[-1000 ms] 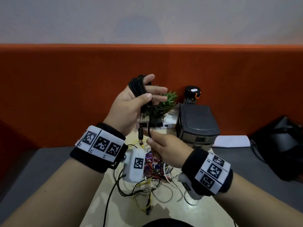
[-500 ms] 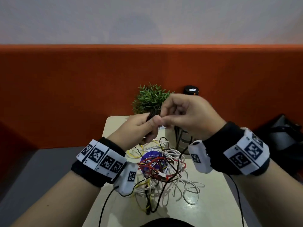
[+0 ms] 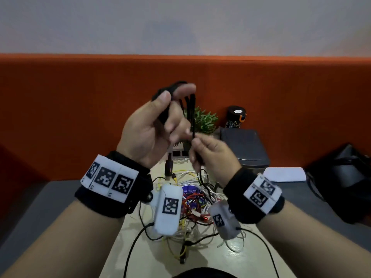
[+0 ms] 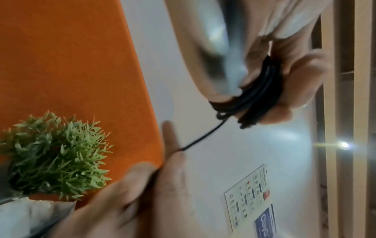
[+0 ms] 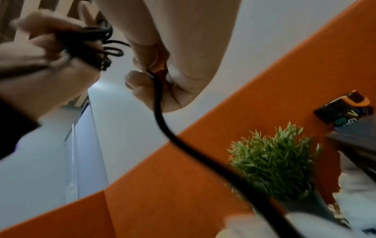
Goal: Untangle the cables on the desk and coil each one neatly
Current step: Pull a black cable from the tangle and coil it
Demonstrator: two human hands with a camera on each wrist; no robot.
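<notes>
My left hand (image 3: 160, 125) is raised above the desk with a black cable coil (image 3: 170, 91) wound around its fingers; the loops show clearly in the left wrist view as the coil (image 4: 258, 96). My right hand (image 3: 208, 153) sits just below and right of it and pinches the loose strand of the black cable (image 3: 193, 125), which runs taut up to the coil. In the right wrist view that strand (image 5: 160, 112) trails down from my pinching fingers. A black plug end (image 3: 169, 165) dangles under my left hand. A tangle of white, red, yellow and black wires (image 3: 192, 201) lies on the desk (image 3: 230, 257) below.
A small green plant (image 3: 202, 119) stands at the desk's back, with a dark box (image 3: 244, 145) and a black cup (image 3: 235, 117) to its right. An orange partition (image 3: 60, 107) backs the desk. A black bag (image 3: 345, 183) and white paper (image 3: 285, 174) lie at right.
My left hand has risen again with the coil. My right hand dropped from the coil to below it, pulling the loose strand down taut.
</notes>
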